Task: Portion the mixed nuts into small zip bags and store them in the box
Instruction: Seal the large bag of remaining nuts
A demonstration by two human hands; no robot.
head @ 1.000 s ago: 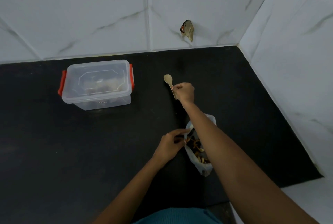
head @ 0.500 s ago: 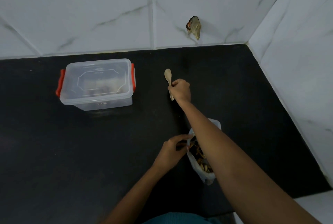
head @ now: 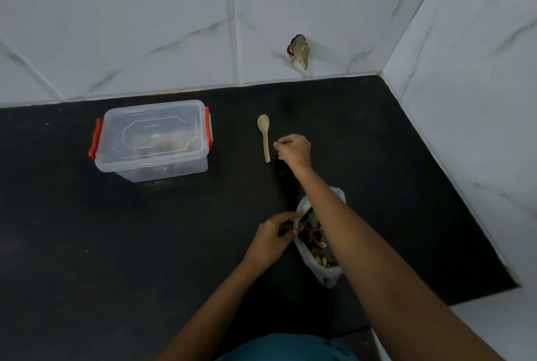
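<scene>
1. Mixed nuts [head: 315, 241] inside a clear plastic bag [head: 329, 275], lying on the black counter [head: 87, 244] at the near right, mouth open toward the far side, partly covered by the right forearm.
2. Left hand [head: 271, 237] at the left rim of the bag's mouth, thumb and fingers curled and pinching the plastic edge.
3. Right hand [head: 293, 150] stretched out past the bag to the far middle of the counter, fingers curled in toward the palm, nothing held. Just right of the spoon's handle, not touching it.
4. Wooden spoon [head: 264, 137] flat on the counter, bowl at the far end, handle pointing near.
5. Clear storage box [head: 154, 139] at the far left, well apart from the bag and left of the spoon, lid on, orange-red latches on its left and right sides. Pale and dark contents dimly seen through the plastic, too blurred to name.
6. White marbled wall tiles [head: 145, 26] behind the counter and along its right side, with a ragged dark patch [head: 299, 54] low on the far wall, beyond the spoon.
7. Teal garment [head: 279, 347] at the near edge, between the two forearms.
</scene>
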